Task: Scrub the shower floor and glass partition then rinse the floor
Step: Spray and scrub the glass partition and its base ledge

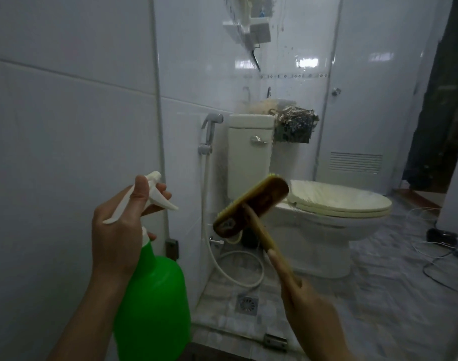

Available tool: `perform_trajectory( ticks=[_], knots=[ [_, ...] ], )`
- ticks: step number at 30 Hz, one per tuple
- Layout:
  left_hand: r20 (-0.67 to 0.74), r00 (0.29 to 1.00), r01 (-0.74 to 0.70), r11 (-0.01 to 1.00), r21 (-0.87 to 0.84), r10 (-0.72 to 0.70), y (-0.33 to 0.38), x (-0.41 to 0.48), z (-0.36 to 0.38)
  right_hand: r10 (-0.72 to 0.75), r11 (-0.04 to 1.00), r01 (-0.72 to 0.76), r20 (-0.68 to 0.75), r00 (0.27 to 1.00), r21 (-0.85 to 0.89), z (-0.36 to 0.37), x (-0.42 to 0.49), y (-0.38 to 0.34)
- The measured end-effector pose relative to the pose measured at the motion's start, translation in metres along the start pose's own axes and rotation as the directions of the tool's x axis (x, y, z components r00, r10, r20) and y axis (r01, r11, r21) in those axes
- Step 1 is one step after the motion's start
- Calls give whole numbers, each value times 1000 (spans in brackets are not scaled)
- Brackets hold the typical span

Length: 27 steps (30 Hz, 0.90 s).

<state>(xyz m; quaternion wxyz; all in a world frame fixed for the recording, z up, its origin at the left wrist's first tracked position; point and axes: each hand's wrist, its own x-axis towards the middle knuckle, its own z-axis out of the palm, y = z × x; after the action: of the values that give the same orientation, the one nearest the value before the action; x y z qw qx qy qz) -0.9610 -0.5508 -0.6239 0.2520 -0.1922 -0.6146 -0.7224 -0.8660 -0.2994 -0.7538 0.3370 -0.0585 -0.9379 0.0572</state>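
Green spray bottle (pixel 155 295), gripped at its white trigger head by the left hand (pixel 118 225); scrub brush (pixel 251 207), clasped by its handle in the right hand (pixel 308 306), head raised against the glass partition (pixel 287 61), contact seemingly made, toilet (pixel 327 217) seen beyond.

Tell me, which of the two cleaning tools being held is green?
The spray bottle in the left hand: green body, white trigger head. The long-handled brush in the right hand is yellow-brown.
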Motion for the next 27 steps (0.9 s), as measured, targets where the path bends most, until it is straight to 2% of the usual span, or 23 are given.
perform_trajectory(
  ticks=[5,7,10,13,14,17,20,22,27],
  knots=[
    [-25,1000,-13,1000,26,14,3,4,-5,-175,984,170,-151,973,-47,-12,124,-64],
    [-35,999,-16,1000,22,17,3,4,-3,-195,981,191,-157,968,-45,-17,142,-65],
    [-30,999,-15,1000,6,15,3,5,2,-93,996,93,-100,991,-12,-16,76,-30],
    [-8,1000,-8,1000,4,8,4,8,7,15,1000,-15,16,1000,5,-18,20,-8],
    [-13,1000,-12,1000,3,12,5,9,9,-18,1000,18,-5,1000,-4,-20,31,-9],
    [-26,999,-20,1000,0,20,9,9,19,-188,982,180,-187,964,-57,-38,121,-45],
    [-20,1000,-6,1000,-8,6,9,5,26,-237,972,230,-219,947,-58,-59,182,-65],
    [-8,1000,-3,1000,-26,3,9,3,29,-190,982,187,-199,961,-33,-55,159,-48],
    [36,999,18,999,-49,-16,4,-2,29,68,997,-64,-85,994,52,-17,-11,30]
  ],
)
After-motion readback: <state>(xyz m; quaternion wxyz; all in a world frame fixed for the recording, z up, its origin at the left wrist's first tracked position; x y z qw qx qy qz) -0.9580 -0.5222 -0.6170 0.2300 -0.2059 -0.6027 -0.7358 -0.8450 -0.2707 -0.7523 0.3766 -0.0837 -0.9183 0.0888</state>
